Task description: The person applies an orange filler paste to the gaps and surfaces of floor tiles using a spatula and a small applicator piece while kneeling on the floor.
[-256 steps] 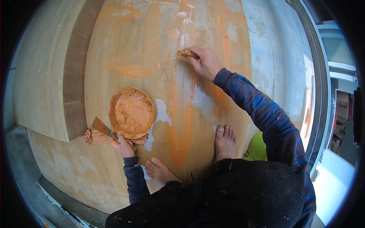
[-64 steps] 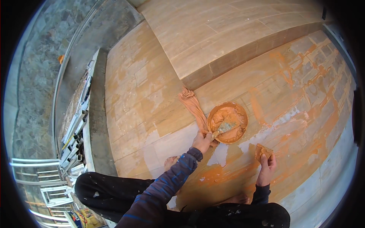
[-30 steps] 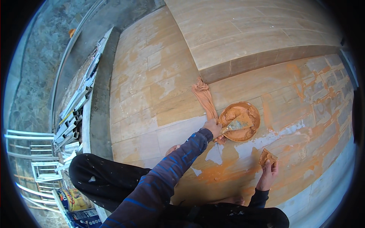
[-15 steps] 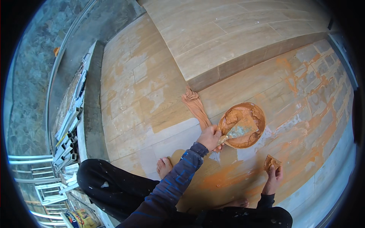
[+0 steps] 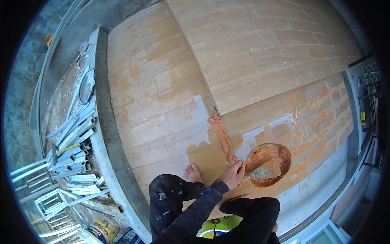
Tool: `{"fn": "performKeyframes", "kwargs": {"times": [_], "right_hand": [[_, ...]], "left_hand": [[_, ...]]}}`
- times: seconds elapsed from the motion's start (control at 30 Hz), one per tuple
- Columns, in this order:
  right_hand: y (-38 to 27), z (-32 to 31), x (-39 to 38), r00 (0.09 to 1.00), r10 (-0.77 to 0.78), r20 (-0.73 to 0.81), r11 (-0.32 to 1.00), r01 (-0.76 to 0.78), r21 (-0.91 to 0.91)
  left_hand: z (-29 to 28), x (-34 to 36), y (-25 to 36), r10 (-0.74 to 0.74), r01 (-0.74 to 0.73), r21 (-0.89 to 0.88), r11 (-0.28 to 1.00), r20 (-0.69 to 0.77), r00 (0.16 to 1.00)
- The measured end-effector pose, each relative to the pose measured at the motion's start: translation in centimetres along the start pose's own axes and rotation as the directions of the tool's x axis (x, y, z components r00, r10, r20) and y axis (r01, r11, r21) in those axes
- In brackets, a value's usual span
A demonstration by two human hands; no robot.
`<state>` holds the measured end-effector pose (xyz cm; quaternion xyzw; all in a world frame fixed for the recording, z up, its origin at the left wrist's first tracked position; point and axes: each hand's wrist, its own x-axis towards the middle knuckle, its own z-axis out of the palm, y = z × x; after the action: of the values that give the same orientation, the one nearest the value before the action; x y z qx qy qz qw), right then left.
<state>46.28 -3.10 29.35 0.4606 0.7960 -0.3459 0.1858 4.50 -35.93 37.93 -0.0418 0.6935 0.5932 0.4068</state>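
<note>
My left hand [image 5: 231, 175] is closed round the handle of a wide-bladed putty knife [image 5: 265, 171]. Its blade, smeared grey and orange, lies inside a round tub [image 5: 289, 156] lined with orange-brown paste. Just beyond the hand a crumpled orange-brown cloth [image 5: 221, 132] is stretched along the floor, reaching to the corner of a raised tiled step [image 5: 260, 65]. Beside my right knee only a sliver of skin shows, apparently my right hand [image 5: 275, 228]; its fingers and anything in them are hidden.
Orange paste streaks the wood-look tiled floor [image 5: 313, 118] at right. A low concrete ledge [image 5: 106, 110] runs along the left, with metal profiles [image 5: 73, 154] heaped beyond it. My bare foot [image 5: 193, 173] is on the tiles. Metal frames line the right edge.
The view has shifted, and the tub now appears lower. The putty knife's blade sits deeper in the tub. My right hand, earlier holding a paste-covered flat piece, is now nearly hidden by the knee.
</note>
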Motion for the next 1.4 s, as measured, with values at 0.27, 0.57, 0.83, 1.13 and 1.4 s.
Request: {"fn": "performKeyframes", "kwargs": {"times": [0.27,0.57,0.83,1.13,1.4], "right_hand": [[-25.8,-10.9,-11.4,0.974,-0.209,-0.084,0.97,0.218,0.106],[-38.4,-9.2,-22.1,0.976,-0.219,0.003,0.971,0.218,0.098],[-38.3,-7.9,-24.7,0.999,-0.048,-0.012,0.981,0.049,0.187],[-32.3,-6.9,-28.0,0.985,0.166,-0.057,0.779,-0.095,0.619],[-21.2,-10.8,-29.6,0.902,0.431,0.033,0.473,-0.256,0.843]], "left_hand": [[-12.1,-19.4,7.2,-0.075,0.081,0.032,0.996,-0.158,0.985],[-18.7,-30.2,10.9,-0.22,0.235,0.015,0.972,-0.306,0.927],[-16.1,-29.9,10.3,-0.272,0.286,0.017,0.958,-0.26,0.927],[-9.0,-27.3,15.3,-0.285,0.289,0.314,0.904,-0.059,0.957],[4.9,-25.7,16.3,-0.35,0.293,0.459,0.838,0.041,0.936]]}}
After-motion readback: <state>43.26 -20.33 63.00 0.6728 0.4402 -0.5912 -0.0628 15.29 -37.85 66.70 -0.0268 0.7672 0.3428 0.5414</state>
